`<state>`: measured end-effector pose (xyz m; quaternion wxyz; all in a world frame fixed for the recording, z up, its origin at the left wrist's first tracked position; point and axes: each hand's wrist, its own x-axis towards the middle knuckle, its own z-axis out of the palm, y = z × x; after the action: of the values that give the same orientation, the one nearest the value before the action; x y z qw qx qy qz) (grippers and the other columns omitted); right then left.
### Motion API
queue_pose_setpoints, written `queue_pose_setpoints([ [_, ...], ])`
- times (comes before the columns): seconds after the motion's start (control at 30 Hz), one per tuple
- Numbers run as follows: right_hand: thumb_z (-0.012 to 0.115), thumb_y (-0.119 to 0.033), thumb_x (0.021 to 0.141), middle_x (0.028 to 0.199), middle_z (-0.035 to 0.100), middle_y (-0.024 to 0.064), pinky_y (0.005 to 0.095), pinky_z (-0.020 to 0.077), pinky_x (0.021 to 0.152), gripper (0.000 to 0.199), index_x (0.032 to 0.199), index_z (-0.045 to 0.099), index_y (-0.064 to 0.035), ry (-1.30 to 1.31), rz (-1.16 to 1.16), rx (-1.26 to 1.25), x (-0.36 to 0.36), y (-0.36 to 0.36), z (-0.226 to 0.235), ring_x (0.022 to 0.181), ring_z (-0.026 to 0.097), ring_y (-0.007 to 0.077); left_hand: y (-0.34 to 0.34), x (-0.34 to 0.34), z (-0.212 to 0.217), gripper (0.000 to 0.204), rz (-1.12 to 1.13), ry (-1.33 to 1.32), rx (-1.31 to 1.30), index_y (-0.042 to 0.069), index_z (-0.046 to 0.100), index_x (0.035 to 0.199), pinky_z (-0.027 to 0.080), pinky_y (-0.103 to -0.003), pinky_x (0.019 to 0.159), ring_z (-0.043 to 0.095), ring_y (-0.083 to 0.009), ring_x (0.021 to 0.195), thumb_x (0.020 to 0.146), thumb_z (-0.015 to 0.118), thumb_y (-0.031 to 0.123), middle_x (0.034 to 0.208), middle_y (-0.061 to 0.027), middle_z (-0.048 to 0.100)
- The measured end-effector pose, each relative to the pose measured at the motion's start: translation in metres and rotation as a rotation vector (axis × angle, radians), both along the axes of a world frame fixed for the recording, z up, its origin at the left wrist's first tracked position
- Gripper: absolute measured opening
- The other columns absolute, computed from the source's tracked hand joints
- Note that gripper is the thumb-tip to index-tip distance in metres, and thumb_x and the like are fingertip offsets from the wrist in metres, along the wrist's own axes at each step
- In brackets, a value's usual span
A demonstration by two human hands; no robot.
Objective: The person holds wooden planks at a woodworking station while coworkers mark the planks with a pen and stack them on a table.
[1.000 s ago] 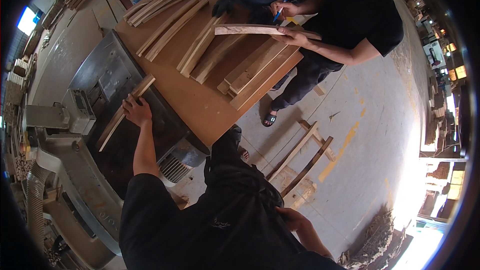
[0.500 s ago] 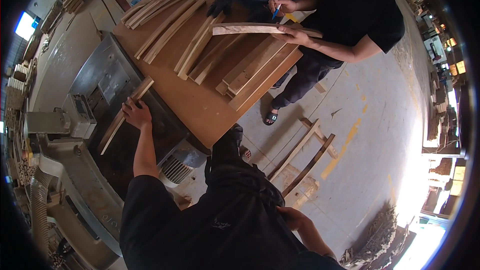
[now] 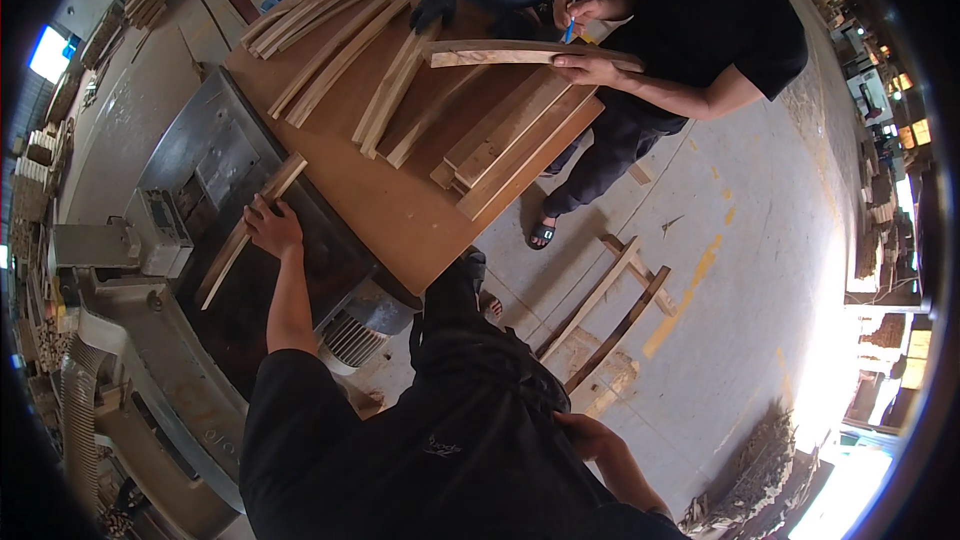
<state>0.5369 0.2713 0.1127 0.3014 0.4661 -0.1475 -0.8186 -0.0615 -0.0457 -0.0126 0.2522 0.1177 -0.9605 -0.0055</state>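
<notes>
My left hand (image 3: 275,228) is closed over the middle of a slightly curved wooden strip (image 3: 222,268). The strip lies slantwise on the dark metal machine table (image 3: 310,230), and its far end reaches toward the brown tabletop. At my hip, my right hand (image 3: 585,437) rests against my dark clothing; its fingers are mostly hidden. Across the tabletop, a person in a black shirt holds a curved wooden piece (image 3: 490,55) in one hand and a blue pen (image 3: 573,12) against its upper edge in the other.
Several curved wooden pieces (image 3: 340,65) lie on the brown tabletop (image 3: 400,240). Another person's dark-gloved hand (image 3: 436,6) touches pieces at its far side. A grey machine housing (image 3: 160,230) stands at left, with a motor (image 3: 355,340) below. A wooden frame (image 3: 600,310) lies on the floor.
The other person's pen has come down to the wooden piece, which has shifted slightly right. The gloved hand has moved a little. My hands stay where they were.
</notes>
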Motion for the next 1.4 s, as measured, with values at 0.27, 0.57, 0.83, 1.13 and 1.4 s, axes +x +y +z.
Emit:
queue_pose_setpoints([
  [0.27,0.066,-0.021,0.091,0.119,0.064,0.0161,0.0511,0.0462,0.102,0.042,0.124,0.055,0.0028,-0.014,0.000,-0.041,0.003,0.000,-0.006,0.110,0.062,0.0286,-0.004,0.000,-0.003,0.050,0.003,-0.011,0.017,0.019,0.051,0.137,0.044,-0.048,0.099,0.039,-0.0352,0.132,0.093,0.054,0.043,0.142,-0.0135,0.041],
  [0.57,0.068,-0.020,0.090,0.122,0.063,0.0152,0.0464,0.0453,0.104,0.041,0.122,0.056,0.0025,-0.001,0.000,0.013,0.001,-0.002,-0.004,0.111,0.062,0.0272,-0.002,0.000,0.000,0.050,0.006,-0.021,0.032,0.020,0.051,0.138,0.043,-0.049,0.099,0.039,-0.0354,0.133,0.092,0.054,0.042,0.142,-0.0134,0.041],
  [0.83,0.068,-0.024,0.090,0.122,0.063,0.0155,0.0472,0.0458,0.103,0.043,0.123,0.055,0.0020,-0.007,0.040,0.055,0.000,-0.002,-0.001,0.112,0.061,0.0273,-0.003,0.000,-0.001,0.051,0.012,-0.028,0.022,0.020,0.051,0.138,0.043,-0.048,0.100,0.037,-0.0347,0.134,0.093,0.054,0.043,0.142,-0.0133,0.040],
  [1.13,0.065,-0.025,0.092,0.117,0.065,0.0198,0.0470,0.0483,0.100,0.041,0.120,0.056,0.0048,0.020,-0.033,-0.039,-0.002,-0.003,0.004,0.108,0.064,0.0305,-0.003,0.000,0.000,0.052,0.020,-0.070,0.039,0.021,0.048,0.140,0.041,-0.048,0.102,0.036,-0.0344,0.134,0.093,0.053,0.043,0.143,-0.0130,0.040],
  [1.4,0.067,-0.025,0.091,0.123,0.062,0.0169,0.0480,0.0441,0.104,0.046,0.125,0.054,0.0025,0.020,0.016,0.015,-0.002,-0.005,0.004,0.113,0.060,0.0292,-0.003,0.000,0.001,0.051,0.013,-0.034,0.053,0.019,0.050,0.138,0.042,-0.048,0.101,0.037,-0.0349,0.134,0.093,0.054,0.042,0.143,-0.0135,0.040],
])
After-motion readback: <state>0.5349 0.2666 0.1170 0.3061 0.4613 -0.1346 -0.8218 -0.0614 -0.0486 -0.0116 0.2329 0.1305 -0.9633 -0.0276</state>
